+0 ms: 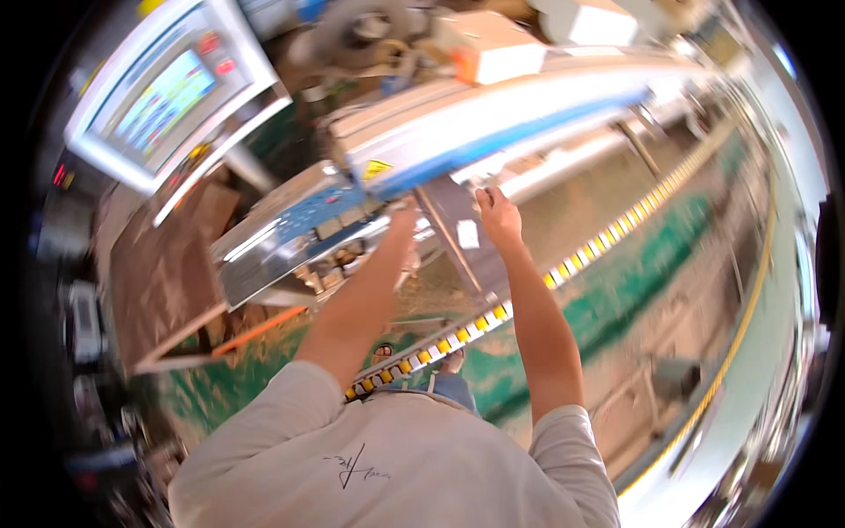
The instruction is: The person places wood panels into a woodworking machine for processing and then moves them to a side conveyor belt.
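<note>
A dark brown board with a pale long edge and a white label lies between my hands, its far end at the machine's blue-edged front. Beside its left edge is my left hand, reaching forward; motion smears the fingers, so their hold is unclear. My right hand is at the board's far right side with fingers curled. Blur hides whether it grips the board's edge. The long white machine with a blue lower strip stands just beyond both hands.
A rail of yellow and white rollers runs diagonally in front of me. At far left stands a control panel with a lit screen. A metal machine bed and brown boards are at left; a box sits on the machine.
</note>
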Demonstrator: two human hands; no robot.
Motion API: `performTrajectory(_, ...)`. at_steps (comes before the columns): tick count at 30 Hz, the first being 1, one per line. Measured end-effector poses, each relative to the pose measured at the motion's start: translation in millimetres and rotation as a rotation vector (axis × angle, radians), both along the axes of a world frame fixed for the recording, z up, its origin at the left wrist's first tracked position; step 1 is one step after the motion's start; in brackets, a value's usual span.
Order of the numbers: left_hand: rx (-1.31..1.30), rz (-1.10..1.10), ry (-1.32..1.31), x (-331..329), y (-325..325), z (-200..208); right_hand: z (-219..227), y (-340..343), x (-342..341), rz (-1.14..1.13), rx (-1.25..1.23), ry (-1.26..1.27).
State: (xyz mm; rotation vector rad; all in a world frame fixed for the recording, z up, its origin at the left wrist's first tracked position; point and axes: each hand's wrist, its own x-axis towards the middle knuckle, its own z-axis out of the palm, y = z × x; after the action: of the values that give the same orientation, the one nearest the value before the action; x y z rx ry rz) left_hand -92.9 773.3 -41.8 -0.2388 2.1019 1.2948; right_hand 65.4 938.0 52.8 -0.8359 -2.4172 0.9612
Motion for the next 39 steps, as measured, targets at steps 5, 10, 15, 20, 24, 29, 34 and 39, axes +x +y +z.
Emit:
performTrajectory(5, 0.752, -0.392, -0.531, 181, -33, 43, -22, -103, 329, -0.735, -0.185, 0.1)
performTrajectory(10, 0.523, -1.12, -0.681, 364, -188, 52, -77, -398, 623, -1.801, -0.302, 0.261)
performTrajectory(15, 0.073, -1.269, -0.749, 377, -286, -29, -93, -705, 840, -2.621, 0.115, -0.35)
performTrajectory(20, -0.029, -1.433, -0.206, 373, -281, -42, -96, -906, 982, -3.104, -0.792, -0.437)
performTrajectory(24, -0.075, -1.187, -0.203, 415, -271, -38, -91, -1014, 1050, -2.562, -1.11, 0.915)
performTrajectory(29, -0.109, -1.424, -0.356, 536, -291, 9, -110, -1079, 1066, -2.582, -0.686, 0.833)
performTrajectory(34, 0.024, -1.576, -0.345, 627, -292, 25, -113, -986, 1053, -3.094, -0.586, -0.081)
performTrajectory(39, 0.275, -1.716, -0.642, 731, -280, 58, -5, -755, 950, -1.791, -0.294, 0.471)
